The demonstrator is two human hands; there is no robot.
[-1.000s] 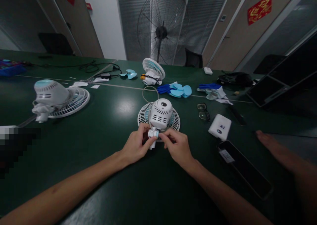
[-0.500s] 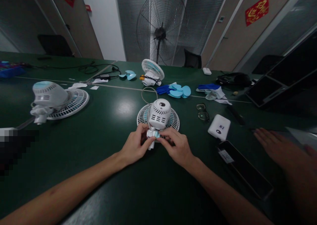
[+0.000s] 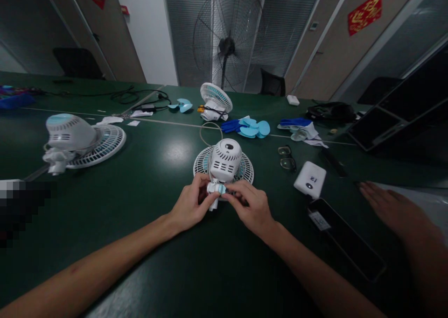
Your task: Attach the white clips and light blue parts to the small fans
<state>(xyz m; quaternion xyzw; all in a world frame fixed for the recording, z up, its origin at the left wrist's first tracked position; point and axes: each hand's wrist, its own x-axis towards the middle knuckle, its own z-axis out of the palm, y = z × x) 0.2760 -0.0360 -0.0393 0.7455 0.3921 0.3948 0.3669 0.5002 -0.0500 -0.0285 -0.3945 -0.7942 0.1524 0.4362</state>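
A white fan [image 3: 226, 161] lies grille-down on the dark green table, its rounded motor housing on top and its neck toward me. My left hand [image 3: 191, 201] pinches the white neck of the fan from the left. From the right, my right hand [image 3: 252, 207] has its thumb and fingers closed on the light-blue knob [image 3: 220, 188] at that neck. Both thumbs nearly meet there. The fingertips partly cover the joint.
Left stands another white fan [image 3: 72, 136]; a third fan [image 3: 216, 103] is behind. Blue blades [image 3: 254, 128], glasses [image 3: 287, 158], a white power bank [image 3: 310, 180] and a black phone [image 3: 346, 238] lie about. Another person's hand [image 3: 395, 208] rests at the right.
Both my hands keep their grip at the fan's neck, with hardly any movement. At the right, the other person's second hand has left the view.
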